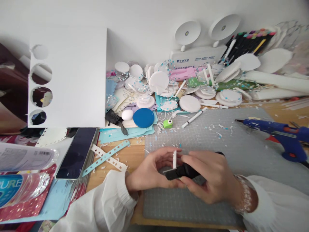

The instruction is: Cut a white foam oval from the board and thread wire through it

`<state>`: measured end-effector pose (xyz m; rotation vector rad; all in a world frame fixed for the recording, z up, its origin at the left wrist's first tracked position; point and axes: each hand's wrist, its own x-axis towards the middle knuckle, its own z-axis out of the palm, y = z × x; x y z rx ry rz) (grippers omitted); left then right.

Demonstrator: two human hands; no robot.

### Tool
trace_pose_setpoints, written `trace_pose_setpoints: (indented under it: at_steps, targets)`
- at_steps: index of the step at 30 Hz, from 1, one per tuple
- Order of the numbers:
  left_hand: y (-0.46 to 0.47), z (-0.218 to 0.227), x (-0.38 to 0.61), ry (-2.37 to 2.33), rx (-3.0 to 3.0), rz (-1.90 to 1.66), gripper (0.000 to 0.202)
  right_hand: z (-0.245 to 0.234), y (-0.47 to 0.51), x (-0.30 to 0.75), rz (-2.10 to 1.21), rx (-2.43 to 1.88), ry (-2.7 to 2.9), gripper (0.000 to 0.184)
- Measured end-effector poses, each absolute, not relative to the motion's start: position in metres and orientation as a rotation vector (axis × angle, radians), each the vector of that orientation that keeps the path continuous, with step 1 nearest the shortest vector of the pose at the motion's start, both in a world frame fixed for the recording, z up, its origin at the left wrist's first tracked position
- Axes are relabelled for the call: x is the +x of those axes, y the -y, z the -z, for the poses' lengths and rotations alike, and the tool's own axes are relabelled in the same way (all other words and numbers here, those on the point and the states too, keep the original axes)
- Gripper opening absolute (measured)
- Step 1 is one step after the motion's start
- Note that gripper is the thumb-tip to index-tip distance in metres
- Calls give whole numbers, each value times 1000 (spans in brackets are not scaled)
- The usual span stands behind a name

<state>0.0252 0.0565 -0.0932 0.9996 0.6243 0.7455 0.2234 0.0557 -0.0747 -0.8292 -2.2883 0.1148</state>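
Observation:
My left hand (152, 169) pinches a short white strip (174, 159) upright between thumb and fingers, low over the grey cutting mat (217, 141). My right hand (210, 175) is wrapped round a black tool (180, 171), whose tip meets the foot of the strip. Both hands meet near the mat's front left. White sleeves cover both wrists, and a bead bracelet (245, 193) sits on the right one.
A blue glue gun (277, 132) lies on the mat's right. White foam discs (189, 103), a blue disc (143, 117), a green punch (168, 123) and a white pen (194, 117) crowd the back. A holed white board (72, 77), a phone (77, 153) and punched strips (108, 156) lie left.

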Motion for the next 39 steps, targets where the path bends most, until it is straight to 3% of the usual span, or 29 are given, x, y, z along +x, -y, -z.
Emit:
trace_pose_setpoints:
  at_steps: [39]
  targets:
    - [-59,87,24,-550,928,-641,75,77,-57,227,-152,-822,2283,21]
